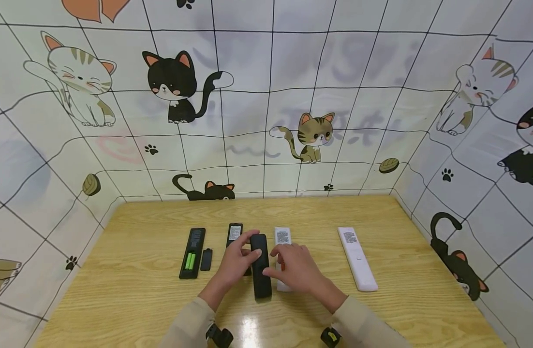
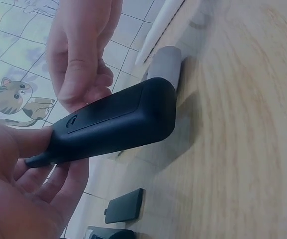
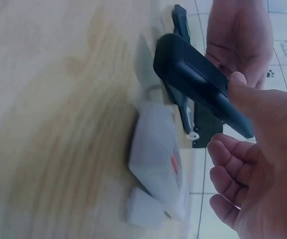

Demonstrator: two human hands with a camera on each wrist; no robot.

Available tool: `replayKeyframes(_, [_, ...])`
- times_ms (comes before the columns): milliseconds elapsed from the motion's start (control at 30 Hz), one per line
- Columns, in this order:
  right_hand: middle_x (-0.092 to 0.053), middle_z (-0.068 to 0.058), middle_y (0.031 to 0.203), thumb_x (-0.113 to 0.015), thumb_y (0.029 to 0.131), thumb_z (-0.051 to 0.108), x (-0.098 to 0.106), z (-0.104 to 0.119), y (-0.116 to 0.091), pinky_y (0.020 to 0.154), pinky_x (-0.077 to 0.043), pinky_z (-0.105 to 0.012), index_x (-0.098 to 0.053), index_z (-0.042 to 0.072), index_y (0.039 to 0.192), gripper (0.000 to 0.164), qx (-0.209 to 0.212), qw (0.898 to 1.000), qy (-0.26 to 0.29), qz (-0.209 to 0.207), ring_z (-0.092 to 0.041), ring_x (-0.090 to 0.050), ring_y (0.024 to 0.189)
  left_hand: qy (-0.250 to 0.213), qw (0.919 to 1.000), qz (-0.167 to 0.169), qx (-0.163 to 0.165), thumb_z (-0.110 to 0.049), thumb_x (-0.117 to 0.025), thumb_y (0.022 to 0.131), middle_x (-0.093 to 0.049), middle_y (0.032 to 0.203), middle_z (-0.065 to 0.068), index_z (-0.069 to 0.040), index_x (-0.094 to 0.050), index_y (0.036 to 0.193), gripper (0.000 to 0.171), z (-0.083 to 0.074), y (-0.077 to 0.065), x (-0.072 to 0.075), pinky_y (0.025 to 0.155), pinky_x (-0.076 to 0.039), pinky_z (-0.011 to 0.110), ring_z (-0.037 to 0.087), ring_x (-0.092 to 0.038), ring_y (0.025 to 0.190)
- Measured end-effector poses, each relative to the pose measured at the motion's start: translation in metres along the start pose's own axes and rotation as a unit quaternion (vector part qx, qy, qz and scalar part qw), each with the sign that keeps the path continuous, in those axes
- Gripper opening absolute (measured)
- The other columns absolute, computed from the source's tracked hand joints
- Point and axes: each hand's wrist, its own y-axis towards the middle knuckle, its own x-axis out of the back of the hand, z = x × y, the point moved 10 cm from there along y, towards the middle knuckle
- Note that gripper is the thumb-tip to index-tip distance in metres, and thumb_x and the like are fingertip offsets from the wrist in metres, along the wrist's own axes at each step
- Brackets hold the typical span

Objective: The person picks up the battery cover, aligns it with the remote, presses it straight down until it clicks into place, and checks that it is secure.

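Observation:
A black remote control (image 1: pixel 260 278) is held up over the table, its back with the battery cover (image 2: pixel 106 112) facing up. My left hand (image 1: pixel 235 260) grips its far end, thumb on one side and fingers beneath, as the left wrist view shows. Close at the remote's right side is my right hand (image 1: pixel 302 267); its thumb (image 3: pixel 239 82) overlaps the remote near the cover's latch, while the other fingers are loosely bent and hold nothing. Behind the right hand lies a white remote (image 1: pixel 283 236) with a bit of red showing; a small white piece (image 3: pixel 146 208) is beside it.
To the left lies an opened black remote (image 1: pixel 198 239) with green batteries (image 1: pixel 190 261), its loose black cover (image 1: pixel 206 259) alongside. Another black remote (image 1: pixel 235 231) is partly hidden behind my left hand. A white remote (image 1: pixel 358 261) lies at right. Cat-print cloth walls (image 1: pixel 249 145) border the wooden table (image 1: pixel 136 290).

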Motion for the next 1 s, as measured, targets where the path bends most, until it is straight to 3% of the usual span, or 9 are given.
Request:
replayKeyframes(233, [-0.062,0.008,0.081,-0.070,0.087,0.044,0.022,-0.016,0.000,0.083,-0.041,-0.042,-0.068,0.016,0.108,0.035,-0.016,0.999,0.015,-0.023,-0.010,-0.052,0.081,-0.004,1.0000,0.000,0.003,-0.015,-0.063,0.095,-0.054,0.129,0.016,-0.024,-0.050,0.140,0.048,-0.004,0.006,-0.004,0.074,-0.055,0.041,0.020,-0.068,0.092])
replayKeyframes(467, [-0.061,0.010,0.082,-0.069,0.089,0.041,0.038,-0.044,-0.001,0.079,-0.039,-0.037,-0.068,0.017,0.107,0.030,-0.042,0.998,-0.001,-0.037,-0.009,-0.048,0.077,-0.013,0.9999,0.004,0.003,-0.014,-0.063,0.095,-0.055,0.130,0.017,-0.022,-0.050,0.141,0.049,-0.014,0.012,-0.013,0.073,-0.057,0.037,0.022,-0.069,0.094])
replayKeyframes(667, [-0.062,0.008,0.083,-0.068,0.091,0.036,0.056,-0.061,-0.005,0.071,-0.036,-0.032,-0.069,0.016,0.105,0.025,-0.019,0.998,-0.006,-0.063,-0.011,-0.048,0.073,-0.030,0.9995,0.012,-0.005,-0.010,-0.062,0.095,-0.055,0.127,0.021,-0.015,-0.049,0.142,0.049,-0.020,0.021,-0.028,0.071,-0.058,0.035,0.027,-0.069,0.095])
replayKeyframes(800, [-0.063,0.008,0.085,-0.067,0.091,0.036,0.063,-0.075,-0.010,0.071,-0.038,-0.031,-0.068,0.015,0.107,0.025,-0.019,0.998,-0.014,-0.064,-0.011,-0.049,0.073,-0.050,0.9985,0.023,0.002,-0.006,-0.060,0.095,-0.053,0.127,0.025,-0.009,-0.047,0.142,0.049,-0.034,0.020,-0.038,0.072,-0.059,0.039,0.034,-0.069,0.096])
replayKeyframes(1000, [-0.063,0.006,0.084,-0.066,0.093,0.035,0.074,-0.099,-0.016,0.074,-0.041,-0.034,-0.068,0.014,0.105,0.024,-0.029,0.997,-0.026,-0.072,-0.020,-0.056,0.080,-0.063,0.9972,0.033,0.021,-0.010,-0.062,0.095,-0.052,0.129,0.024,-0.013,-0.047,0.143,0.051,-0.026,0.032,-0.061,0.071,-0.059,0.040,0.033,-0.070,0.094])
